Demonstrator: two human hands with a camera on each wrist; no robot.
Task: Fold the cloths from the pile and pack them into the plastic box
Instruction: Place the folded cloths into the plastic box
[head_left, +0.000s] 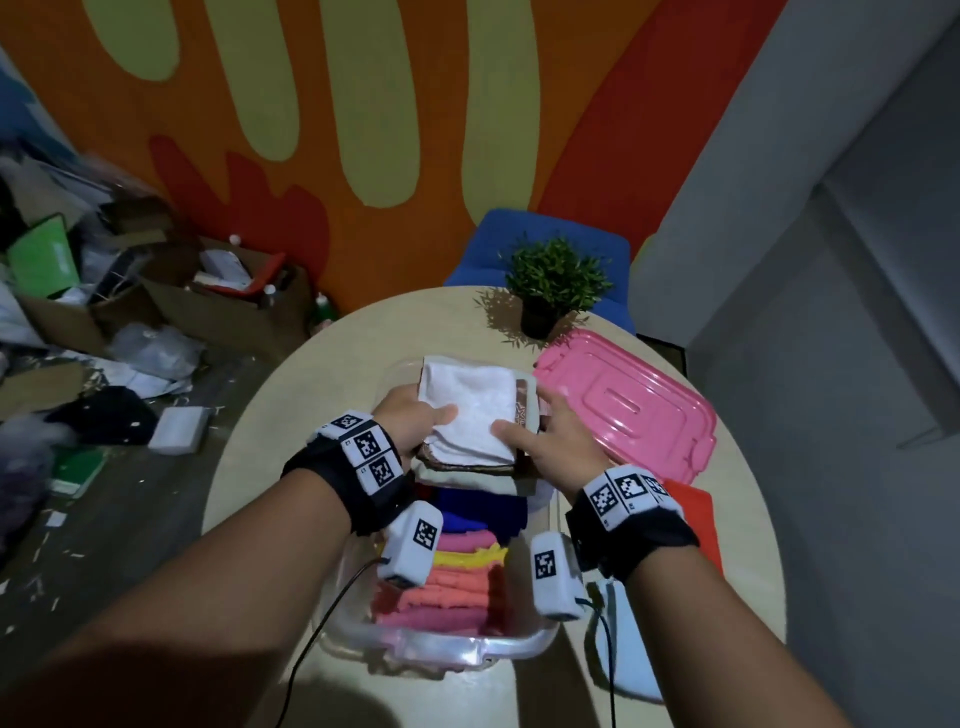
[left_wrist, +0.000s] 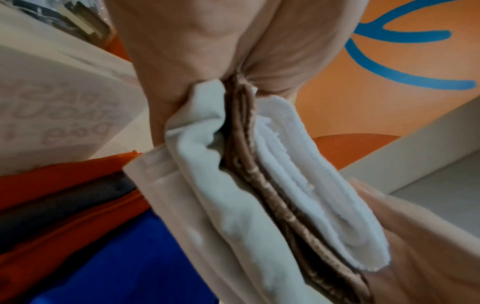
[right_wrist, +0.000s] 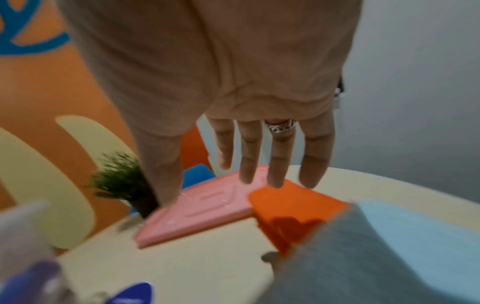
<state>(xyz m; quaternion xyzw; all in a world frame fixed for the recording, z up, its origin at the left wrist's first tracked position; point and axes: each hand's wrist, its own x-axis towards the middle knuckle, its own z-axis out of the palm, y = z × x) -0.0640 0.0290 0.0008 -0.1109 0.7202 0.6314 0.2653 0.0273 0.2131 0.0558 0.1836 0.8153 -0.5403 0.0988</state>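
You're nearly done: your left hand (head_left: 410, 418) grips a folded stack topped by a white terry cloth (head_left: 470, 410) over the well-filled clear plastic box (head_left: 441, 649), your right hand (head_left: 558, 434) steadies it with straight fingers, and an orange cloth (head_left: 696, 512) and a pale blue one (head_left: 623, 649) wait on the table.

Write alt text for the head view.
The left hand grips a stack of folded cloths over a clear plastic box of colourful folded cloths; the right hand steadies it beside a pink lid.

Folded stack (head_left: 470, 415), white over brown over cream, held above clear box (head_left: 441, 647); folded blue, pink, yellow, coral cloths (head_left: 457, 571) packed inside.
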